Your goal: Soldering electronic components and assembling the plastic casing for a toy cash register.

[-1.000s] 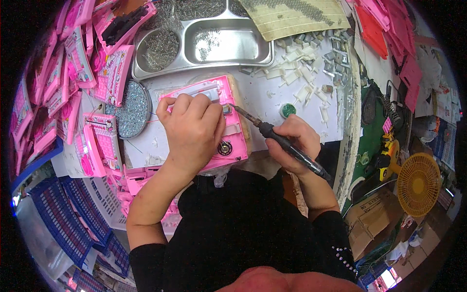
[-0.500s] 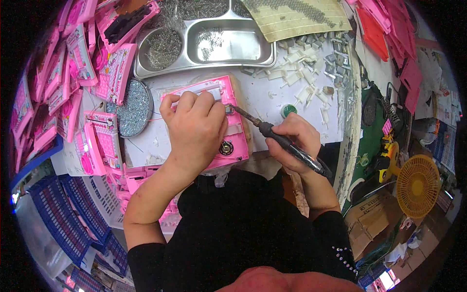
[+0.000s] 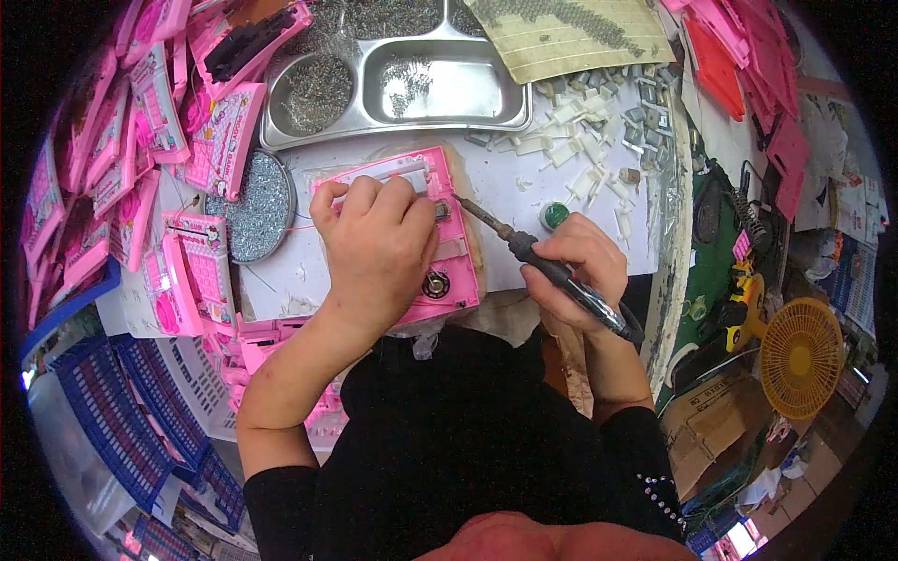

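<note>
A pink plastic toy housing (image 3: 462, 285) lies on the worktable in front of me, its inside facing up. My left hand (image 3: 374, 257) rests over its left part with curled fingers. Its fingertips are pressed together, and whatever they pinch is hidden. In my right hand (image 3: 589, 266) is a soldering iron (image 3: 526, 249), held like a pen. The iron's tip is by the housing's upper right edge, close to a small metal part (image 3: 441, 210). A round black part with a metal centre (image 3: 436, 284) sits in the housing's lower corner. Beside the right hand stands a small green round container (image 3: 554, 215).
Metal tray (image 3: 393, 124) with small parts at the back; round dish of screws (image 3: 253, 210) on the left. Pink printed housings (image 3: 220, 140) are piled far left. White plastic pieces (image 3: 566, 140) lie scattered behind the right hand. A yellow fan (image 3: 802, 360) stands right.
My right hand has drawn the soldering iron slightly to the right, taking its tip off the small metal part. The left hand has barely moved.
</note>
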### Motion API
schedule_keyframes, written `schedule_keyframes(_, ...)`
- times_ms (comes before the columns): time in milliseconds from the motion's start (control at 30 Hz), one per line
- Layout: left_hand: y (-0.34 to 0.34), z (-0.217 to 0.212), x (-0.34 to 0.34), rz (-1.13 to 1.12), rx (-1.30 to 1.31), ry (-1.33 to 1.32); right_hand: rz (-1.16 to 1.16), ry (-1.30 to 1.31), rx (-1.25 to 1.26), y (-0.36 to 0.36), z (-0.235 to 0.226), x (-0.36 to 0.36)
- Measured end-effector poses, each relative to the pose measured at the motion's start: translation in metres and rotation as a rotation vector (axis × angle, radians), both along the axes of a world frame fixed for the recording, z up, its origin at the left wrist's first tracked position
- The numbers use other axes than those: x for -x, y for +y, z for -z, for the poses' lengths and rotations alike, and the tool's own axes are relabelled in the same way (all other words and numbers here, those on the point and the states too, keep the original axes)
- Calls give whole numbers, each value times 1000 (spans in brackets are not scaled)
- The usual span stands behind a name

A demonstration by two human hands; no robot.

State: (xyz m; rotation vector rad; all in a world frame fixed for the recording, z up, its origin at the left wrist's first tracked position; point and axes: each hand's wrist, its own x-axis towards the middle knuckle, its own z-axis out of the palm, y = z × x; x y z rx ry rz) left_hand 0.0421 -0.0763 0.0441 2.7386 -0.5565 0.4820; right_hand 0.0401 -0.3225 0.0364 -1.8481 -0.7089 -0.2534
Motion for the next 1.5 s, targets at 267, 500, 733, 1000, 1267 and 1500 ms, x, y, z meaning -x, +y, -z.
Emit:
schedule_keyframes(267,7,-5,5,8,-10,113,23,80,16,-2,-3,3)
schedule_keyframes(500,89,-28,12,14,-184,194,163,79,-60,-15,-4,0)
schedule_keyframes(733,97,-35,12,85,-103,181,152,60,-50,-4,-12,1)
schedule_keyframes(1000,47,5,10,-116,919,369,149,457,-329,48,-23,6)
schedule_keyframes(1267,45,11,18,-154,1380,635,-19,586,-207,103,-27,-27)
schedule_keyframes(1500,51,6,18,-150,1251,624,-1,552,-180,115,-19,-28)
